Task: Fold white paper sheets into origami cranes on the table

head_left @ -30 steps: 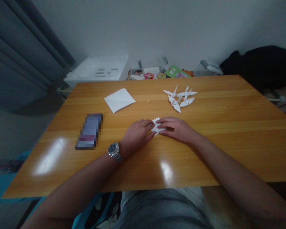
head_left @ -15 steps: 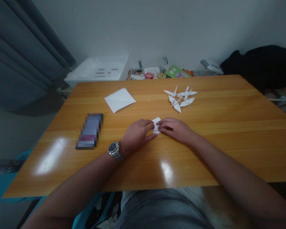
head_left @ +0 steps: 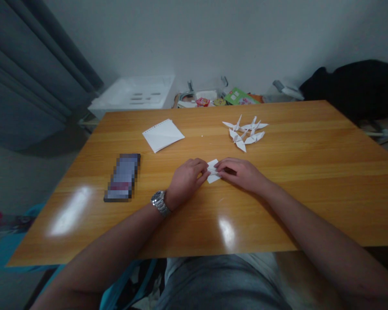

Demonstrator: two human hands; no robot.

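Observation:
A small piece of folded white paper [head_left: 214,166] lies low over the wooden table [head_left: 278,206], between my two hands. My left hand [head_left: 188,178], with a metal watch [head_left: 160,201] on its wrist, pinches the paper's left side between thumb and fingers. On the right side, my right hand [head_left: 241,173] grips it the same way. Fingertips cover both side corners; a crease runs across the middle. Beyond my right hand sit several folded paper cranes [head_left: 245,132] in a cluster. Further left rests a stack of white paper sheets [head_left: 163,135] with a perforated edge.
A phone [head_left: 123,177], blurred out, lies at the table's left. Behind the far edge stand a white bin [head_left: 132,97] and a green booklet [head_left: 241,97] among small items. Dark fabric [head_left: 352,90] is heaped at the right.
My left thumb has drawn up to the paper's left edge, and my left hand has shifted slightly. More of the paper's lower half now shows. The cranes and sheets stay put.

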